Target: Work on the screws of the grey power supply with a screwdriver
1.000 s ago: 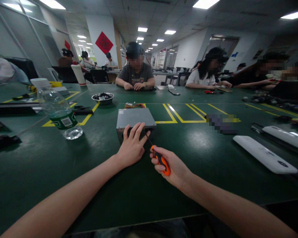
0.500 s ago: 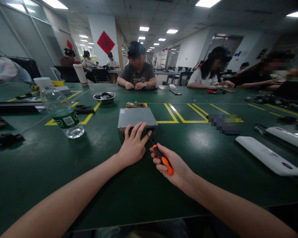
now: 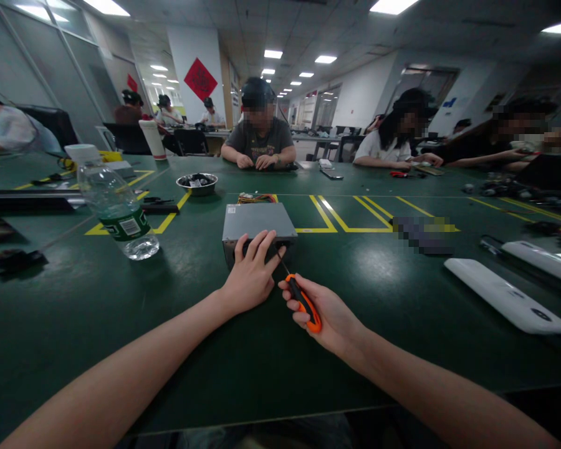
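A grey metal computer power supply point(image 3: 259, 219) sits on the green table in front of me, with coloured cables point(image 3: 257, 198) behind it. Against its near face rests my left hand point(image 3: 252, 271), fingers spread, the tips reaching its upper front edge. My right hand point(image 3: 325, 312) is closed around the black and orange handle of a screwdriver point(image 3: 303, 302). The thin shaft points up and left to the near face of the power supply, just beside my left fingers. Where the tip meets the case is hidden or too dark to make out.
To the left stands a clear water bottle point(image 3: 116, 206); a metal bowl point(image 3: 197, 183) of small dark parts lies beyond. On the right are a long white device point(image 3: 507, 294) and a blurred dark object point(image 3: 423, 235). A person point(image 3: 259, 134) sits opposite; others are further right.
The screwdriver handle has turned slightly in my right hand, showing a different side, and its end has shifted a little left. My left hand and the power supply have stayed in place.
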{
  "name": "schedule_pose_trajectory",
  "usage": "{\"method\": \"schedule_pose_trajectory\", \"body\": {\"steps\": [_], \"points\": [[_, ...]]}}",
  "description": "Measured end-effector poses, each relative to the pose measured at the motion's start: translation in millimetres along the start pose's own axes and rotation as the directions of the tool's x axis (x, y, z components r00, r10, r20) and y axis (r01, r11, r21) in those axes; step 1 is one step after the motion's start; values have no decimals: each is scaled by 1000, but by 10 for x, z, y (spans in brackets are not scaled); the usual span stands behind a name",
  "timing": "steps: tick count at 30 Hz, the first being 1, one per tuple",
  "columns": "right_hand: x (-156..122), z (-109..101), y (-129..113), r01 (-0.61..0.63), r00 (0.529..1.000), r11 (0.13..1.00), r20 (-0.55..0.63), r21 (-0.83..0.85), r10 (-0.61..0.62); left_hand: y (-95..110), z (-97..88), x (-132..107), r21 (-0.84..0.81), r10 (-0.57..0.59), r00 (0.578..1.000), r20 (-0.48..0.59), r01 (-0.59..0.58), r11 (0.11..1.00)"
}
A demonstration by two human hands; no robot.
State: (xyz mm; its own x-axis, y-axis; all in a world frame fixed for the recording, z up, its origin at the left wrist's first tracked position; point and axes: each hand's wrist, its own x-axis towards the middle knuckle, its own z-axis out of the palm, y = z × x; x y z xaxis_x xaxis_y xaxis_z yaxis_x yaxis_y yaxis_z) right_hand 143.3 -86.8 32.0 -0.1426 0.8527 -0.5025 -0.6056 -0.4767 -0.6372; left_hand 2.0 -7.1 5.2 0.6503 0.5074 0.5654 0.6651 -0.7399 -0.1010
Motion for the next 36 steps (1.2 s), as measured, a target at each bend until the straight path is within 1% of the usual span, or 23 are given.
{"method": "schedule_pose_trajectory", "body": {"steps": [3, 5, 10, 15, 17, 21, 25, 29, 31, 34, 36], "points": [[9, -5, -5, 63, 998, 998, -24, -10, -63, -8, -6, 0, -9, 7, 1000, 0, -7, 1000], [5, -8, -8, 74, 997, 997, -26, -9, -75, -11, -7, 1, -9, 8, 1000, 0, -8, 1000], [-23, 1, -16, 44, 999, 999, -13, 4, -44, -7, -8, 4, 12, 5, 1000, 17, -5, 1000], [-32, 19, -17, -25, 1000, 1000, -18, -17, 24, -13, -7, -3, 6, 12, 1000, 15, -12, 1000], [-26, 19, -17, -14, 1000, 1000, -21, -16, 13, -17, -8, -6, 4, 16, 1000, 16, -16, 1000], [-22, 11, -21, 53, 998, 998, -33, -16, -54, -16, -12, -3, 10, 10, 1000, 15, -10, 1000], [-28, 8, -34, 18, 1000, 1000, -4, 9, -18, -10, -13, 0, 10, 8, 1000, 12, -8, 1000], [-25, 10, -30, -26, 1000, 1000, -8, -1, 26, -11, -7, -4, 13, 6, 1000, 14, -6, 1000], [-18, 6, -26, -14, 1000, 1000, -16, -13, 14, -13, -7, -4, 12, 9, 1000, 18, -9, 1000], [-8, -6, -26, 37, 999, 999, -30, -21, -38, -14, -13, -2, 9, 13, 1000, 16, -13, 1000], [-8, -15, -32, 45, 999, 999, -28, -20, -46, -13, -18, -1, 7, 14, 1000, 12, -14, 1000]]}}
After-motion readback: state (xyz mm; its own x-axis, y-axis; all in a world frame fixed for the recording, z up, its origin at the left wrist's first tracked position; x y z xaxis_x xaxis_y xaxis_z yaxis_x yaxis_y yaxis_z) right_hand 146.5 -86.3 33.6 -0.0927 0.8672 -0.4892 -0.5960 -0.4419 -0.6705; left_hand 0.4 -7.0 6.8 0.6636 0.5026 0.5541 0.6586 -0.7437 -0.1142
